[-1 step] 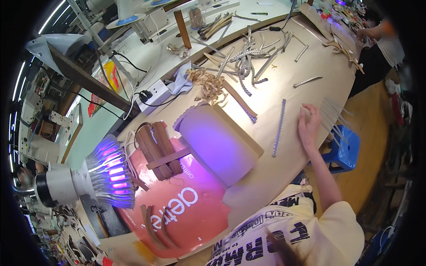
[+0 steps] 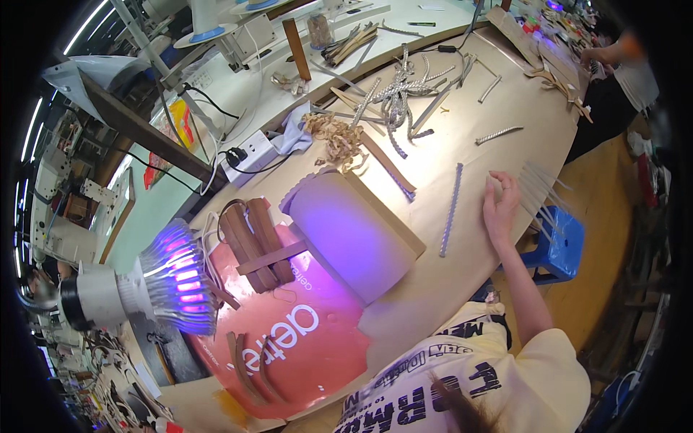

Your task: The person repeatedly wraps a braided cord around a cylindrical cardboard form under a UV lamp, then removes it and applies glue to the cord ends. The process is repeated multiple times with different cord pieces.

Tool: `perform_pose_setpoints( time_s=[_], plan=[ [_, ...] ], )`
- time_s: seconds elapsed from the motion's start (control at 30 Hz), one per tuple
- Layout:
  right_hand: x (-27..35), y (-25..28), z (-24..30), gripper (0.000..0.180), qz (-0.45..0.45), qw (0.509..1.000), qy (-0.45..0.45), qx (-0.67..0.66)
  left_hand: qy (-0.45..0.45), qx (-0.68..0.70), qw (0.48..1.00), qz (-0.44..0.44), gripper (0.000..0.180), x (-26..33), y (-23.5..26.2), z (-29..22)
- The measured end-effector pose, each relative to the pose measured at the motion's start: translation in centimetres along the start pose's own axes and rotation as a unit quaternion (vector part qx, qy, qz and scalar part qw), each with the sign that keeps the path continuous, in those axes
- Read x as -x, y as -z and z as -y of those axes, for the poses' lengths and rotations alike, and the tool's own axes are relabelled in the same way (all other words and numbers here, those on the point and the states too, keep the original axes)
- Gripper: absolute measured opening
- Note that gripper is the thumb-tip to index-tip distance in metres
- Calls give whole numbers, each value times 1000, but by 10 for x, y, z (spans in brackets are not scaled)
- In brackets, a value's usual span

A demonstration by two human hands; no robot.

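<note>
My right hand (image 2: 501, 209) rests on the brown paper-covered table near its right edge. Its fingers are loosely bent, with the thumb a little apart, and I see nothing in them. Left of it lies a straight, narrow braided strip (image 2: 452, 209). Beyond the fingertips is a short silvery braided piece (image 2: 499, 136). Thin pale strands (image 2: 543, 191) fan out over the table edge, right beside the hand. My left hand is out of view.
A lamp (image 2: 177, 278) glows purple at left. Near it are a curved brown sheet (image 2: 354, 238), bundled brown strips (image 2: 249, 242) and a red sheet (image 2: 332, 346). Braided cords (image 2: 397, 90) lie behind. A blue stool (image 2: 563, 249) stands at right; another person's hand (image 2: 595, 55) shows beyond.
The view has shifted very slightly. My right hand stays at the same place on the table, and nothing has been picked up or put down.
</note>
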State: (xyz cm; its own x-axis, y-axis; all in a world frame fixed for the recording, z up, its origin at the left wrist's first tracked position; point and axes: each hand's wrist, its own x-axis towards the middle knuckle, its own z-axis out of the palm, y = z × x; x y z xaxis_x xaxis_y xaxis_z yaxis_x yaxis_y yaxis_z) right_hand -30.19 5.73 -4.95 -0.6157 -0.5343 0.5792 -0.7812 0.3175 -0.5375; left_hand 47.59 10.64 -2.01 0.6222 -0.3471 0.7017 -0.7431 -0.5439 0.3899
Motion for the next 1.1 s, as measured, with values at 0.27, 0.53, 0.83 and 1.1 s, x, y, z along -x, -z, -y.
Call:
perform_pose_setpoints(
  time_s=[0.27,0.53,0.83,1.1],
  plan=[
    [-2,7,15,27,40,982,57,-174,78,266,961,23,49,170,147,-161],
    [-14,59,63,95,498,709,153,-476,-266,496,694,448,58,322,151,-394],
    [-79,45,-3,58,132,859,-228,-440,-469,318,597,568,78,349,114,-511],
    [-108,-15,11,40,118,929,-93,-338,-497,291,614,539,71,398,82,-533]
  ],
)
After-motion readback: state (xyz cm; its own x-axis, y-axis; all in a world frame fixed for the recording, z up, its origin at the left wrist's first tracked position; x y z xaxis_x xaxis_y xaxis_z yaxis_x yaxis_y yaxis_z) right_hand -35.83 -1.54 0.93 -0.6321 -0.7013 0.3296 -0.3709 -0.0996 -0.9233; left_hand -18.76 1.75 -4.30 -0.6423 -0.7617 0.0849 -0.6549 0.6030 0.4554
